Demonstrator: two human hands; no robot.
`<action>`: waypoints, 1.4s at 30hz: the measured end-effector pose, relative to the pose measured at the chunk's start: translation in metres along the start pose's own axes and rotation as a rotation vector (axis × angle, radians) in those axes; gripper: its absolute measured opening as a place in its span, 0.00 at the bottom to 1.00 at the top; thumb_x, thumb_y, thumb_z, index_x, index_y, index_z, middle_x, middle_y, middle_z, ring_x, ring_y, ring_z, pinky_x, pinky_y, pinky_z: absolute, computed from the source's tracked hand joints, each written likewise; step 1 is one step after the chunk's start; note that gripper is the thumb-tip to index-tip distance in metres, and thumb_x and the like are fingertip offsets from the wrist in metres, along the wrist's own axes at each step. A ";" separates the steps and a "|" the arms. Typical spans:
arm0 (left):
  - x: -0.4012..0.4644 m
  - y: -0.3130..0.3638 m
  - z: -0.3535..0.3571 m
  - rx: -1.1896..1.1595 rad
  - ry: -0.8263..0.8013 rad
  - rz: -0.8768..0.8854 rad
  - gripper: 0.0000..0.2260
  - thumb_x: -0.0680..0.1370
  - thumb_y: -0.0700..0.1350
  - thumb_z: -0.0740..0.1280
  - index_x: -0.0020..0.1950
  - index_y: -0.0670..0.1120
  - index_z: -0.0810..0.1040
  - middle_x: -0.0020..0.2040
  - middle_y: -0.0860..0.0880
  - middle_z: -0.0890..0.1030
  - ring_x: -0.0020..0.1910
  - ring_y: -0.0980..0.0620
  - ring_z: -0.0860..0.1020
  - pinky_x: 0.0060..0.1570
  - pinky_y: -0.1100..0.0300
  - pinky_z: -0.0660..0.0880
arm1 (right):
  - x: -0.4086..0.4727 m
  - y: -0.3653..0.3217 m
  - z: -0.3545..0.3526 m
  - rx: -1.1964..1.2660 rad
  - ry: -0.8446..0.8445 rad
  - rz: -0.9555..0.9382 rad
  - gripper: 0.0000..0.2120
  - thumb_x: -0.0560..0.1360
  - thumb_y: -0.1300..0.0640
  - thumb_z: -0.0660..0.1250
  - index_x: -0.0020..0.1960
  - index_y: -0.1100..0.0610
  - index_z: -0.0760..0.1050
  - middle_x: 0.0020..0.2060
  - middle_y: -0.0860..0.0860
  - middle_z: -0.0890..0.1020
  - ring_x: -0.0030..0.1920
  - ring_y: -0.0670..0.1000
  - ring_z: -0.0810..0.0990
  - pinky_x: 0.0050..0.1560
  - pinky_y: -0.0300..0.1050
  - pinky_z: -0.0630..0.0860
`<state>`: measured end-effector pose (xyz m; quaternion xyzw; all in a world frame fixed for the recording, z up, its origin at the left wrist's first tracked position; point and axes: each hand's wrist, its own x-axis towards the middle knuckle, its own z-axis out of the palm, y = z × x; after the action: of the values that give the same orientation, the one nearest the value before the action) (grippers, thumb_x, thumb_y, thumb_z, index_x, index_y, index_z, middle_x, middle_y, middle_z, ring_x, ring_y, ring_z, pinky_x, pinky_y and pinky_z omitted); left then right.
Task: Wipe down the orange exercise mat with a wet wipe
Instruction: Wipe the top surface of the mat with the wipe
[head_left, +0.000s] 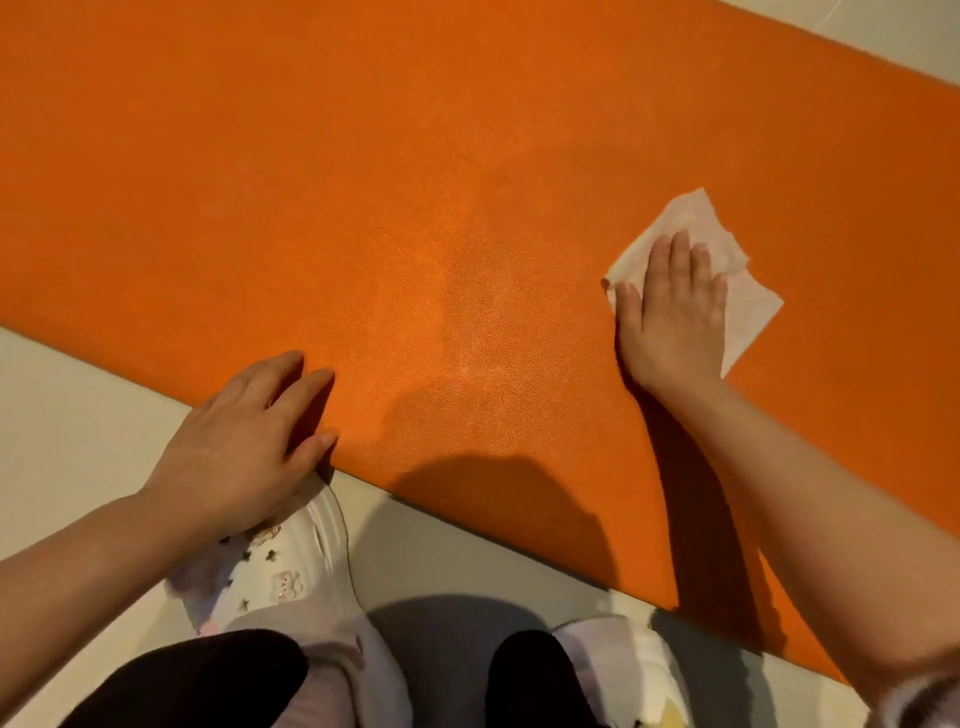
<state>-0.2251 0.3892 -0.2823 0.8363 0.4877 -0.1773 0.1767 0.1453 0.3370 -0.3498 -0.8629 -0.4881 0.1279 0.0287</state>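
Note:
The orange exercise mat (415, 182) lies flat on a pale floor and fills most of the head view. A white wet wipe (748, 296) is spread on its right part. My right hand (670, 312) presses flat on the wipe with straight fingers, covering its middle. My left hand (244, 441) rests on the mat's near edge, fingers straight and on the orange surface, palm over the edge. A faint lighter sheen shows on the mat between my hands.
The pale floor (78, 415) shows at the near left and far right corner. My two feet in white clogs (291, 582) with small charms stand just in front of the mat's near edge, with dark trouser legs below.

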 end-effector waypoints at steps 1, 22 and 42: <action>-0.001 -0.002 0.001 -0.014 -0.016 0.001 0.35 0.75 0.68 0.50 0.78 0.52 0.64 0.77 0.46 0.63 0.74 0.43 0.63 0.67 0.42 0.69 | -0.014 -0.019 0.006 0.005 0.000 -0.101 0.31 0.82 0.43 0.43 0.80 0.59 0.49 0.80 0.56 0.50 0.79 0.57 0.46 0.77 0.55 0.41; -0.015 -0.025 0.025 0.052 0.064 0.133 0.29 0.76 0.58 0.55 0.72 0.45 0.72 0.73 0.42 0.70 0.70 0.40 0.70 0.71 0.56 0.56 | 0.094 -0.045 -0.015 0.026 -0.079 0.046 0.31 0.83 0.42 0.45 0.81 0.56 0.43 0.80 0.54 0.44 0.79 0.56 0.41 0.77 0.59 0.39; -0.030 -0.027 0.031 -0.045 0.074 0.043 0.26 0.78 0.58 0.54 0.71 0.47 0.72 0.72 0.46 0.73 0.69 0.45 0.72 0.60 0.46 0.73 | 0.062 -0.048 -0.006 0.009 -0.020 -0.035 0.33 0.81 0.37 0.44 0.81 0.52 0.47 0.80 0.52 0.47 0.79 0.54 0.44 0.77 0.59 0.41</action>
<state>-0.2668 0.3646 -0.2982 0.8484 0.4797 -0.1314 0.1811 0.1369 0.4153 -0.3472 -0.8528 -0.5028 0.1382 0.0297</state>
